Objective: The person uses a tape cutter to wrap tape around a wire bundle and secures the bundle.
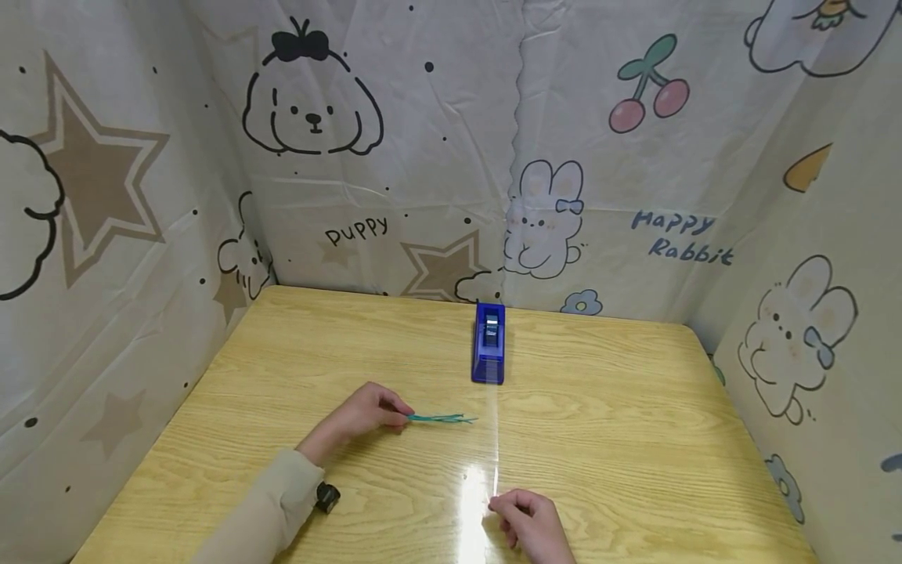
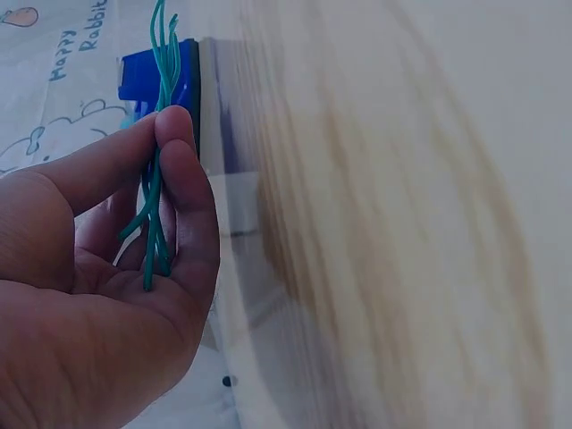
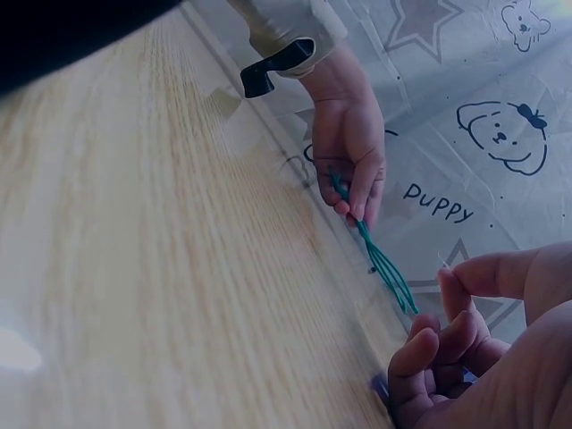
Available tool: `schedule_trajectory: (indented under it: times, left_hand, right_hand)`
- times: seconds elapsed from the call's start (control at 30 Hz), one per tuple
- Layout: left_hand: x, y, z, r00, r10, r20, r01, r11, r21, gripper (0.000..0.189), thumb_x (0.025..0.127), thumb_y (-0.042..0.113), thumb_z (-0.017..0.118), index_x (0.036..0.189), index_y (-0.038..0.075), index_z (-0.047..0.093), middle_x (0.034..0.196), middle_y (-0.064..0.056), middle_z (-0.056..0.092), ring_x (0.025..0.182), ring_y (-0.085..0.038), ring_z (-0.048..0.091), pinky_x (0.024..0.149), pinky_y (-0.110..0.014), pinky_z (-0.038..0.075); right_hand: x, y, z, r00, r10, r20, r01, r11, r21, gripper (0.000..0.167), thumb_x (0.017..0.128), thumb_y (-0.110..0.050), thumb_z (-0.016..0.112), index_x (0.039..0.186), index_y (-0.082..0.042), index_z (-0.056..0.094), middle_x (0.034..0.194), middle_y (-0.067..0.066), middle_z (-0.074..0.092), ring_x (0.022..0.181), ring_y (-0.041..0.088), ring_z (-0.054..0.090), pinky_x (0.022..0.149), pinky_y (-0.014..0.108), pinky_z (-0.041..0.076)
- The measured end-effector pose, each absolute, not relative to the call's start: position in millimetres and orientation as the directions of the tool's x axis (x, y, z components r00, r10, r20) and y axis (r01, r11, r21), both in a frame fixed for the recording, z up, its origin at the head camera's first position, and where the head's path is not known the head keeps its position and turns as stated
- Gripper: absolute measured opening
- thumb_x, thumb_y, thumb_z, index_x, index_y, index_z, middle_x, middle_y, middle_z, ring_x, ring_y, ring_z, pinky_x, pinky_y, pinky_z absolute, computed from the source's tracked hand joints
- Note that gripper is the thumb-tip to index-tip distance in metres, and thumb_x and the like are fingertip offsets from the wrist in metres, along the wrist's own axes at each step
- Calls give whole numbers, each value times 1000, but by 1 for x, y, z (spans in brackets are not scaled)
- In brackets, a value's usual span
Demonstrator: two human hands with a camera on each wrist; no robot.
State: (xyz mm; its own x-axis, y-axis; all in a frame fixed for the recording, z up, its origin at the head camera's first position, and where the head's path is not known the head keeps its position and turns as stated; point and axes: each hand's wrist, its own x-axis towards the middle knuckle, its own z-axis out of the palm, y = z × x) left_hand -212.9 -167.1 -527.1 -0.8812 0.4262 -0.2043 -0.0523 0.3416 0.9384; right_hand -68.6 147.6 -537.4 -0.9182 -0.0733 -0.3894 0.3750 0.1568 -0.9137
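Observation:
My left hand [image 1: 368, 409] pinches a bundle of thin green wires [image 1: 444, 419] between thumb and fingers, over the middle of the table. In the left wrist view the wires [image 2: 166, 71] run through the grip, and their lower ends stick out towards the palm. A blue tape dispenser [image 1: 489, 368] stands near the table's back edge. From it a long strip of clear tape [image 1: 496, 446] stretches towards the front, where my right hand [image 1: 532, 523] pinches its end between thumb and forefinger. The wires' free tips point at the strip from the left.
The wood-grain table [image 1: 634, 439] is bounded at the back and sides by a printed cloth [image 1: 395, 180] with cartoon animals and stars. A small black device [image 1: 327, 497] sits at the left sleeve's cuff [image 1: 303, 470]. Light glares off the tabletop near the right hand.

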Motion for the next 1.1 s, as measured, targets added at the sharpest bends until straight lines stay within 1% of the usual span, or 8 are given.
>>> schedule_trajectory:
  times: [0.23, 0.4, 0.63, 0.93, 1.1]
  left_hand:
    - [-206, -156, -524, -864, 459, -207, -50, 332, 942, 15, 95, 2, 72, 108, -4, 78, 104, -16, 76, 87, -23, 74, 81, -34, 62]
    - [-204, -149, -524, -859, 465, -212, -59, 322, 945, 15, 95, 2, 72, 108, -4, 78, 107, -15, 76, 89, -25, 75, 83, -36, 63]
    - [-201, -141, -524, -854, 473, -216, -66, 313, 948, 15, 95, 2, 73, 107, -4, 78, 106, -17, 76, 89, -23, 75, 81, -35, 63]
    - [-195, -130, -524, -857, 462, -227, -91, 297, 951, 14, 94, 2, 73, 106, -3, 78, 104, -14, 77, 87, -22, 74, 80, -35, 63]
    - [-193, -125, -524, -854, 473, -217, -89, 277, 957, 13, 94, 0, 73, 105, -4, 78, 104, -15, 77, 87, -25, 75, 80, -36, 64]
  right_hand:
    - [-68, 147, -536, -919, -71, -388, 374, 158, -914, 32, 98, -15, 68, 99, 16, 68, 66, -5, 58, 57, 9, 51, 52, 18, 47]
    - [-67, 145, -534, -926, -67, -372, 361, 138, -923, 31, 96, -13, 70, 97, 18, 67, 65, -4, 57, 57, 8, 51, 52, 18, 47]
    - [-67, 145, -535, -925, -69, -374, 364, 126, -923, 33, 96, -13, 70, 97, 19, 65, 66, -4, 58, 57, 8, 50, 51, 19, 46]
    - [-67, 144, -535, -927, -62, -369, 359, 127, -925, 32, 96, -13, 71, 96, 18, 66, 65, -3, 58, 56, 7, 50, 51, 19, 46]
    - [-67, 143, -531, -928, -57, -369, 359, 134, -924, 34, 95, -16, 72, 94, 18, 65, 65, -4, 58, 54, 7, 49, 51, 20, 46]
